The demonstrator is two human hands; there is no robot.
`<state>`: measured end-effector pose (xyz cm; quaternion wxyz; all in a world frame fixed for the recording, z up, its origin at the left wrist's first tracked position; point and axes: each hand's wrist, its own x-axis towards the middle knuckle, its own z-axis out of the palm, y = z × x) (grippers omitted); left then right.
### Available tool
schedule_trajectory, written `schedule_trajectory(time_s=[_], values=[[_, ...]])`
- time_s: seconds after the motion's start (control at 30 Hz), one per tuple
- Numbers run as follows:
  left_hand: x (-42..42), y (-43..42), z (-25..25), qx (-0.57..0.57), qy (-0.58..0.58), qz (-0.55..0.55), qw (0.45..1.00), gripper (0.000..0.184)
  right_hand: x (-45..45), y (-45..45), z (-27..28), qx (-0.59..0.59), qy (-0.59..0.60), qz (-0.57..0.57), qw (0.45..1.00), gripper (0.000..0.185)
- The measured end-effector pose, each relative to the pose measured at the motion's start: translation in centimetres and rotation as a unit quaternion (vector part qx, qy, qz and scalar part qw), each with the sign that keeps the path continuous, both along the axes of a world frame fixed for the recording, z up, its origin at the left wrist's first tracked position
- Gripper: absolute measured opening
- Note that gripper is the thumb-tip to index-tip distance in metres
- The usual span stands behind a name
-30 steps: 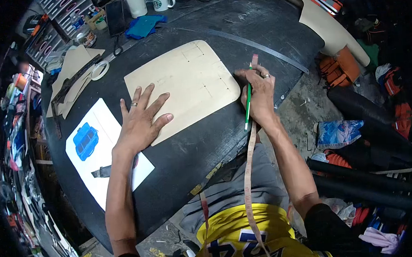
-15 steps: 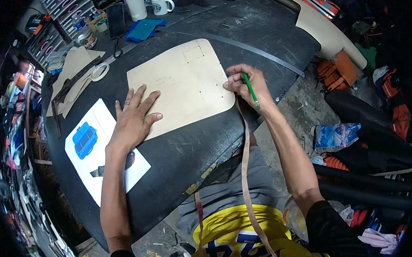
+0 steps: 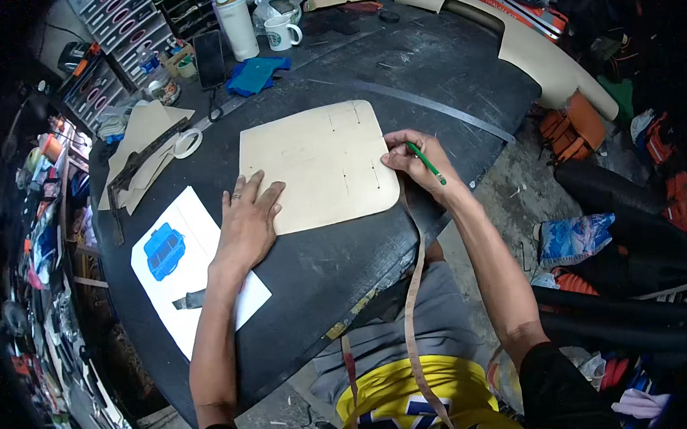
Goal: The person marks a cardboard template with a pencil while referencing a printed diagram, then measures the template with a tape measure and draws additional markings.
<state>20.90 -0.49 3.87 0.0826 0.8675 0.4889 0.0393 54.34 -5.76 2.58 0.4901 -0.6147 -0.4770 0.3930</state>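
A tan card pattern (image 3: 309, 150) with rounded right-hand corners and small pencil marks and dots lies flat on the black tabletop (image 3: 315, 270). My left hand (image 3: 249, 223) rests with spread fingers on its lower left part. At the right edge of the card, my right hand (image 3: 420, 162) has its fingers curled, holding a green pencil (image 3: 426, 163) that slants across the palm side, eraser end toward the wrist. Thumb and fingertips are at the card's edge. Under my left forearm, partly covered, is a white printed sheet (image 3: 198, 249) with a blue bag picture.
A measuring tape (image 3: 412, 312) hangs down in front of my body. Behind the card lie a metal ruler (image 3: 431, 101), a blue cloth (image 3: 255, 75) and a white mug (image 3: 281, 33). Tape roll (image 3: 188, 143) and card scraps (image 3: 141, 132) sit at left.
The card has turned slightly clockwise, and my left hand's fingers have drawn closer together on it. My right hand keeps the pencil. The whole view has shifted a little.
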Motion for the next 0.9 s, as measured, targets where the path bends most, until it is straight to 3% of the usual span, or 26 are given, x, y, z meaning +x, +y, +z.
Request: schedule_trajectory(time_s=[0.23, 0.37, 0.63, 0.73, 0.9], values=[[0.5, -0.1, 1.2, -0.013, -0.031, 0.017, 0.999, 0.039, 0.4, 3.9, 0.0, 0.027, 0.014, -0.014, 0.999, 0.049], [0.5, -0.4, -0.2, 0.064, -0.018, -0.041, 0.997, 0.04, 0.8, 3.7, -1.9, -0.005, -0.003, 0.0, 1.0, 0.05], [4.2, -5.1, 1.2, -0.008, -0.062, -0.132, 0.989, 0.038, 1.3, 3.5, -3.0, 0.02, 0.014, -0.008, 1.0, 0.051], [5.6, -7.6, 1.5, 0.017, -0.042, -0.18, 0.983, 0.049, 1.3, 4.0, -3.4, 0.031, 0.031, 0.003, 0.999, 0.046], [6.3, -8.4, 1.0, 0.047, -0.017, -0.163, 0.985, 0.062, 1.5, 2.5, -2.6, 0.025, 0.079, 0.015, 0.996, 0.034]])
